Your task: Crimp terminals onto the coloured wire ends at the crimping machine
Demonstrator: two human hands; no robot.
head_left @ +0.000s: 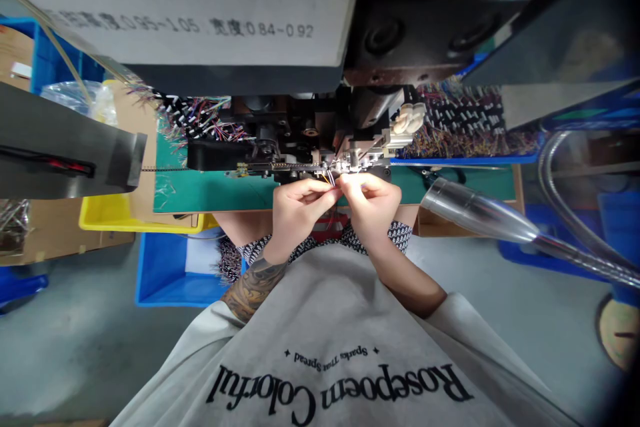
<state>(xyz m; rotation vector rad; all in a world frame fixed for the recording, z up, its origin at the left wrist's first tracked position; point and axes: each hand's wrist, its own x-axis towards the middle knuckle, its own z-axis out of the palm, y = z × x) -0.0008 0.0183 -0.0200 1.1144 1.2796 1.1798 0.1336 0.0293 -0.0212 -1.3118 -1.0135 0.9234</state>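
Observation:
Thin coloured wires fan out between my two hands, right at the front of a crimping machine. My left hand is closed, thumb and forefinger pinching the wires. Close beside it, my right hand is also closed in a pinch at the lit metal working point; its fingertips hide most of what they hold, which seems to be a wire end. A strip of terminals runs in from the left toward that point. The far ends of the wires hang below my hands, partly hidden.
Bundles of wires lie behind the machine at left, and more wire bundles fill a blue tray at right. A lamp on a flexible neck reaches in from the right. Below left stand a yellow bin and a blue bin.

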